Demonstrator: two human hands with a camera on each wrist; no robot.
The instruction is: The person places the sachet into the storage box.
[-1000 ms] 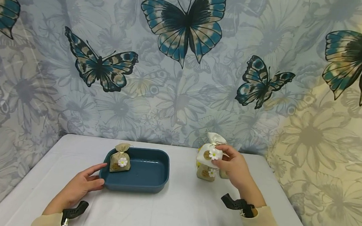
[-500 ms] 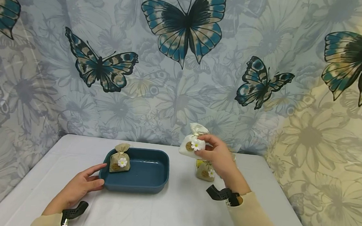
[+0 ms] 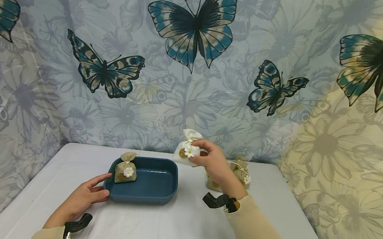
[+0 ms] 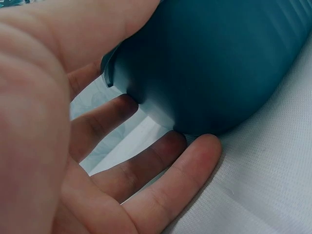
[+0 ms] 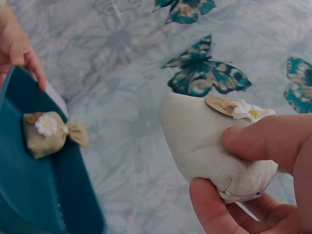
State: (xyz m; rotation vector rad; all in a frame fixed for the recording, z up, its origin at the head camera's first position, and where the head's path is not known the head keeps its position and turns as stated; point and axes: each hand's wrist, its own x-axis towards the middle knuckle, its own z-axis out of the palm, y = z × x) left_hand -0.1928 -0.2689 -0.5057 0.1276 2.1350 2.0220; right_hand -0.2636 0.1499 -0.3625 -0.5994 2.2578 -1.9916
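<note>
White cloth sachet with daisy (image 3: 186, 153) pinched in right hand (image 3: 212, 163), airborne right of blue plastic tray (image 3: 158, 194). Left hand (image 3: 84, 197) braces tray, fingers relaxed. One tan sachet (image 3: 125, 168) in; two left on bench (image 3: 176, 227).

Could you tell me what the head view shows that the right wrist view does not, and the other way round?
Only the head view shows the two tan sachets on the table behind the right hand, and the left hand touching the tray's near left corner. Only the right wrist view shows the seamed bottom of the white sachet pinched between thumb and fingers. Both show the blue tray holding one tan sachet with a daisy.
</note>
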